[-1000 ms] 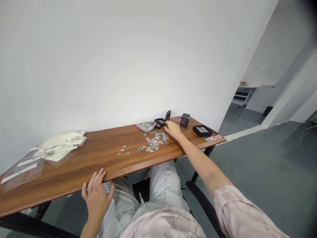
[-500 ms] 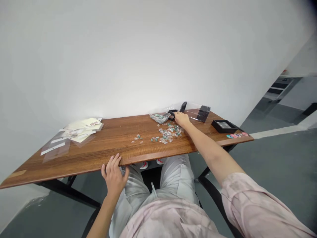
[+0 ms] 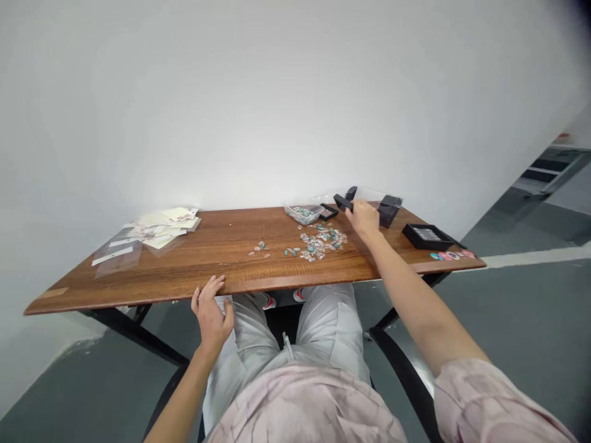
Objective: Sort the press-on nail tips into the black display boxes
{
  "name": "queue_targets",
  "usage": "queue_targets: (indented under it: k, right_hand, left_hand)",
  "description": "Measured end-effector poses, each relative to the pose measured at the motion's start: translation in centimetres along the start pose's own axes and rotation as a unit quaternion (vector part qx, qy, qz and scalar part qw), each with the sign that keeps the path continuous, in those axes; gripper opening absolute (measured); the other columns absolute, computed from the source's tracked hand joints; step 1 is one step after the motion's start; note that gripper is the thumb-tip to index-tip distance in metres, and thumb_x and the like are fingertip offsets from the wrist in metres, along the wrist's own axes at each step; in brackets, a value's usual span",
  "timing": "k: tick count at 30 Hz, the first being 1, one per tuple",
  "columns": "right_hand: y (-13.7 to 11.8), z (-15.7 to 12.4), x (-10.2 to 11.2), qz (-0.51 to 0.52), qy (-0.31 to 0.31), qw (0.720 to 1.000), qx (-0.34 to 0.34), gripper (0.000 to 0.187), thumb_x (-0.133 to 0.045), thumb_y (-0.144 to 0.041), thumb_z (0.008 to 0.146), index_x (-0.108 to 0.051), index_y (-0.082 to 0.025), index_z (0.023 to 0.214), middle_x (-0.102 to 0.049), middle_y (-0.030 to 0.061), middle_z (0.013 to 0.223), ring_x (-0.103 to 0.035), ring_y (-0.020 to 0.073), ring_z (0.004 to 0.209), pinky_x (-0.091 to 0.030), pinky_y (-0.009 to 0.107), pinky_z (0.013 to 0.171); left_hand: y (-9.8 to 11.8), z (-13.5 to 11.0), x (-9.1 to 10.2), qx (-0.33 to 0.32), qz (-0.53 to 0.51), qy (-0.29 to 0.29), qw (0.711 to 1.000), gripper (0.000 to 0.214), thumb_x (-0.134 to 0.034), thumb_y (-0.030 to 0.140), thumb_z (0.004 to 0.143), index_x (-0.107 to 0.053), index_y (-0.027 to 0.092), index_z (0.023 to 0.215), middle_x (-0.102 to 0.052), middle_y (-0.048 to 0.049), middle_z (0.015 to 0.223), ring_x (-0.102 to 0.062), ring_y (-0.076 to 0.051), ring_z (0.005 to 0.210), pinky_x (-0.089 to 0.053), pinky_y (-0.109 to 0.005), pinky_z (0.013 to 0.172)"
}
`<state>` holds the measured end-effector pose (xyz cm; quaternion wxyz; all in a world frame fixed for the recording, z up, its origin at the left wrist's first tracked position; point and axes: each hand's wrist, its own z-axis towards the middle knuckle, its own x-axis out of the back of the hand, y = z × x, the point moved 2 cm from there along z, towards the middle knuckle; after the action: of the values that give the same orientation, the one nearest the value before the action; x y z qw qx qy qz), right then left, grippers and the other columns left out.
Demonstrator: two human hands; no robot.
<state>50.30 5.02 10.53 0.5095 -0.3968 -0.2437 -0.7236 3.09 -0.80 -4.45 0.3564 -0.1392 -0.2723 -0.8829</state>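
Observation:
My left hand (image 3: 212,314) rests at the front edge of the wooden table (image 3: 221,246), fingers spread and holding nothing. Toward the back right, the fingers of my right hand (image 3: 364,218) are closed on a flat black box lid (image 3: 342,202), tilted and raised off the table. Just left of it, a small black box (image 3: 328,211) lies beside a clear plastic tray (image 3: 303,213) filled with small clear and green pieces. A loose spread of similar small pieces (image 3: 321,243) lies nearer to me. Behind my right hand is a clear plastic bag (image 3: 369,194) with black items in it.
At the left lies a pile of cream cards and clear sleeves (image 3: 161,226). An open black box (image 3: 425,235) stands at the right, with several round colourful stickers (image 3: 450,255) by its front. A white wall (image 3: 258,111) rises directly behind the table.
My right hand has lifted the black lid up and to the right, away from the small black box, which stays on the table. My left hand remains at the table edge. The view has shifted slightly.

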Motion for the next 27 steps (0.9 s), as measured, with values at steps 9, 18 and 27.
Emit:
queue_targets:
  k: [9,18,27]
  right_hand:
    - [-8.2,-4.9,0.6,0.518,0.165,0.837,-0.065,0.038,-0.071,-0.048,0.086,-0.073,-0.013,0.103,-0.076,0.01,0.089,-0.07,0.0229,0.079,-0.055,0.035,0.075]
    - [-19.0,-9.6,0.3,0.593,0.158,0.786,0.079,0.027,-0.07,-0.041,0.091,-0.07,-0.018,0.105,-0.074,0.011,0.1,-0.072,0.0239,0.093,-0.061,0.039,0.083]
    - [-19.6,-11.6,1.5,0.472,0.215,0.799,0.304,0.018,-0.062,-0.023,0.098,-0.064,-0.021,0.116,-0.073,0.0117,0.106,-0.071,0.0236,0.104,-0.06,0.04,0.089]
  left_hand:
    - [1.3,4.2,0.2,0.107,-0.185,0.018,0.977,0.032,-0.057,0.031,0.093,-0.052,0.021,0.123,-0.06,-0.0127,0.126,-0.06,-0.026,0.121,-0.045,-0.047,0.106]
    - [3.7,11.9,-6.2,0.177,-0.412,-0.052,0.892,0.066,-0.066,0.047,0.092,-0.033,0.029,0.146,-0.045,-0.0151,0.151,-0.051,-0.027,0.139,-0.042,-0.046,0.114]
    - [4.3,12.0,-7.3,0.221,-0.533,-0.087,0.812,0.095,-0.084,0.048,0.075,-0.029,0.033,0.151,-0.035,-0.0127,0.161,-0.043,-0.029,0.144,-0.038,-0.046,0.118]
